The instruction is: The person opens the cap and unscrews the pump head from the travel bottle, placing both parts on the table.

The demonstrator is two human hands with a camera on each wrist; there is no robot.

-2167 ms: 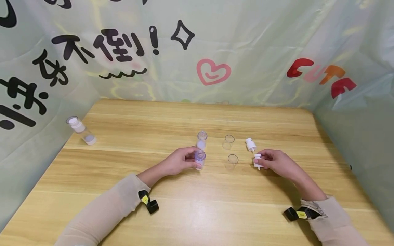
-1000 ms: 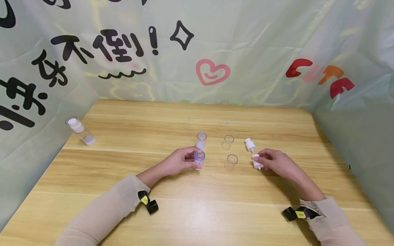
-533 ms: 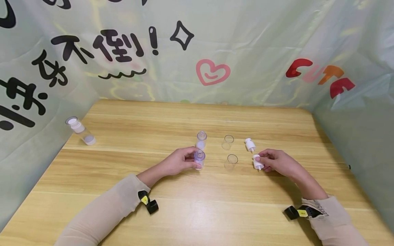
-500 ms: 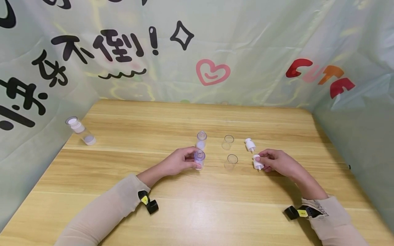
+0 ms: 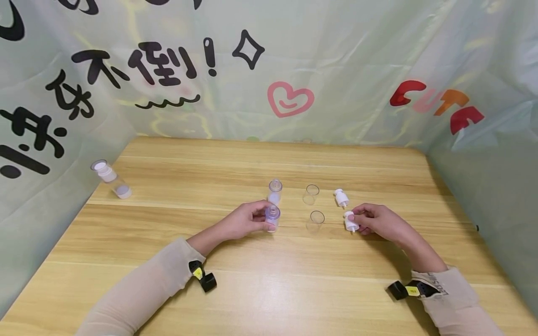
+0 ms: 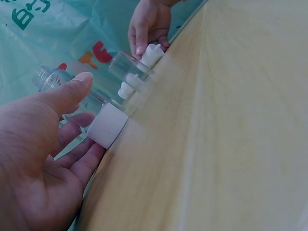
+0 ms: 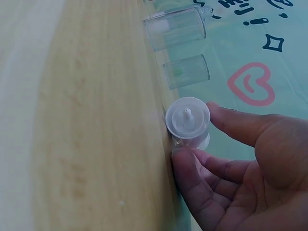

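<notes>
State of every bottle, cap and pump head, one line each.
Near white-based clear plastic bottle: upright, neck bare, held by left hand
Far white-based clear plastic bottle: standing, neck bare
Near clear cylindrical cap: standing, detached
Far clear cylindrical cap: standing, detached
Near white plastic pump head: detached, pinched by right hand
Far white plastic pump head: detached, lying down
Leftmost white-based clear plastic bottle: standing, assembled

Wood-grain table (image 5: 294, 289), lettered pale-green sheeting (image 5: 357, 56)
</notes>
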